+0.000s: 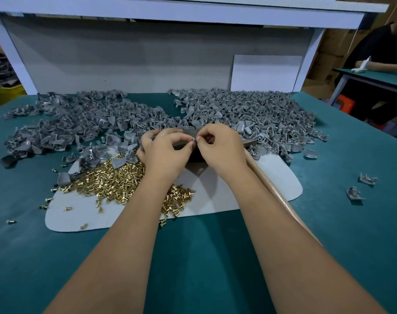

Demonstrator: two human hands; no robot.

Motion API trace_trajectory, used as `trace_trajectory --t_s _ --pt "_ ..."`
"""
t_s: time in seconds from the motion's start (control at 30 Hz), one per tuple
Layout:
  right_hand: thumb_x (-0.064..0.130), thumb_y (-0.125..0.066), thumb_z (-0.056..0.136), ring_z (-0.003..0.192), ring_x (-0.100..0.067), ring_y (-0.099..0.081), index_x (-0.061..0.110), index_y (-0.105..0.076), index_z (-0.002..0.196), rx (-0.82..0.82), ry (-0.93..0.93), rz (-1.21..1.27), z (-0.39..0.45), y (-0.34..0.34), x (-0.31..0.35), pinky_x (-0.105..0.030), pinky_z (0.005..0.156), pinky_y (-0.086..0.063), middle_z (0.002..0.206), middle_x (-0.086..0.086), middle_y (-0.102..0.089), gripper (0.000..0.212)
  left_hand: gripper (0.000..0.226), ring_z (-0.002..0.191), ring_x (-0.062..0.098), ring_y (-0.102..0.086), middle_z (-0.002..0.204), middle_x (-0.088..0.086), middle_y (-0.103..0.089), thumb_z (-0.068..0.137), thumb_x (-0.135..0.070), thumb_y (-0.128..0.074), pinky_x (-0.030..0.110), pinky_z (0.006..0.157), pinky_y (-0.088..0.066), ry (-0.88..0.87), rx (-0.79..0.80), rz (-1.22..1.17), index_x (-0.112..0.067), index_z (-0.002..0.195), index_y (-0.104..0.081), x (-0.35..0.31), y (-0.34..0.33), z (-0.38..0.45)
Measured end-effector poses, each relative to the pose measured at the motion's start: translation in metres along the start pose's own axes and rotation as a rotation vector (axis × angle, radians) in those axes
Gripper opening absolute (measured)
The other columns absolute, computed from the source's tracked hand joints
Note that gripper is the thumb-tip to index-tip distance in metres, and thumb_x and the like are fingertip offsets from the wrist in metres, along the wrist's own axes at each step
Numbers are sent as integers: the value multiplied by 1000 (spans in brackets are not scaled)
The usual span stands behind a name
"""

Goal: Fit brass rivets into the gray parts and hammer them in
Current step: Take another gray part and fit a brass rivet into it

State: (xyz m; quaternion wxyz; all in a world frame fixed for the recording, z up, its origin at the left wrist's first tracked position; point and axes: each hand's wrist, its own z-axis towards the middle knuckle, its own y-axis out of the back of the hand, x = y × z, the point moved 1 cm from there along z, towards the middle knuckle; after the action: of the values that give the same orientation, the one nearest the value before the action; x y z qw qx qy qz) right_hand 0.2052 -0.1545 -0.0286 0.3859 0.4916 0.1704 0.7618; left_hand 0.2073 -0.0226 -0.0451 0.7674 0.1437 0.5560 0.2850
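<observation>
My left hand (164, 150) and my right hand (218, 148) meet at the middle of the table, fingertips pinching one small gray part (194, 139) between them. I cannot see a rivet in it. The dark block (196, 155) lies just under the hands. A pile of brass rivets (116, 177) spreads over the white mat (227, 196) to the left of my left wrist. The hammer's wooden handle (281, 196) runs under my right forearm; its head is hidden behind my right hand.
Two big heaps of gray parts lie behind the hands, left heap (79, 125) and right heap (261, 116). Two loose gray parts (360, 186) sit at the right on the green table (204, 257). A person sits at another table, far right.
</observation>
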Motion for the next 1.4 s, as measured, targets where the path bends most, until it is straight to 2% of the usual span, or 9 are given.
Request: trace_trajectory --t_s 0.27,0.5,0.67,0.77,0.83,0.9,1.1,1.27,1.4 --pt "12 -62 81 69 -10 -57 23 -66 69 -28 -137 83 0 -2 0 -23 59 -43 71 8 -64 17 5 134 16 -21 126 -25 -56 89 -48 -65 45 107 -14 11 25 69 -47 87 -70 -2 -1 -1" --pt "11 -62 80 66 -6 -55 25 -64 67 -64 -170 117 -2 -2 3 -18 53 -38 66 11 -62 19 10 135 18 -22 126 -25 -56 89 -51 -65 46 104 -14 9 15 90 -53 79 -63 -3 -1 -1" --pt "18 -61 89 81 -8 -60 22 -74 87 -27 -146 195 -8 8 0 -24 73 -45 81 11 -67 14 12 135 15 -20 122 -29 -54 88 -51 -65 44 105 -12 32 24 45 -55 79 -60 -3 -2 -1" --pt "18 -53 94 95 -14 -63 19 -72 106 -81 -218 320 -10 24 -1 -32 87 -50 99 5 -70 23 9 130 10 -19 103 -45 -44 87 -50 -68 43 111 -16 66 16 -32 -51 78 -65 -2 -3 -1" --pt "19 -50 93 88 -14 -61 24 -71 101 -154 -244 228 -12 37 -2 -29 73 -49 95 6 -69 23 21 114 6 -19 85 -58 -29 86 -46 -70 50 113 -25 93 23 -114 -52 67 -62 -4 -3 -5" --pt "19 -47 90 66 -18 -54 24 -62 75 -168 -279 -9 -15 50 -6 -25 53 -36 70 6 -59 21 30 102 7 -14 76 -56 -22 87 -43 -70 51 111 -29 119 13 -152 -53 61 -59 -7 0 -9" --pt "37 -51 91 60 -20 -44 18 -40 66 209 -460 -640 -29 71 -20 -24 51 -25 67 1 -46 33 24 109 10 -17 86 -43 -24 89 -44 -67 49 113 -24 108 26 -153 -50 66 -60 -8 1 -10" --pt "29 -42 99 75 -26 -43 23 -38 78 188 -364 -665 -41 63 -20 -27 55 -27 75 -2 -41 22 13 131 15 -21 115 -32 -49 89 -49 -65 47 111 -15 50 44 -34 -48 76 -64 -4 1 -6" --pt "9 -48 90 70 -29 -45 22 -35 75 90 -352 -597 -42 70 -20 -29 54 -31 79 -8 -47 24 17 134 13 -20 126 -24 -55 88 -47 -67 44 107 -11 38 30 -8 -47 72 -62 -3 0 -5"
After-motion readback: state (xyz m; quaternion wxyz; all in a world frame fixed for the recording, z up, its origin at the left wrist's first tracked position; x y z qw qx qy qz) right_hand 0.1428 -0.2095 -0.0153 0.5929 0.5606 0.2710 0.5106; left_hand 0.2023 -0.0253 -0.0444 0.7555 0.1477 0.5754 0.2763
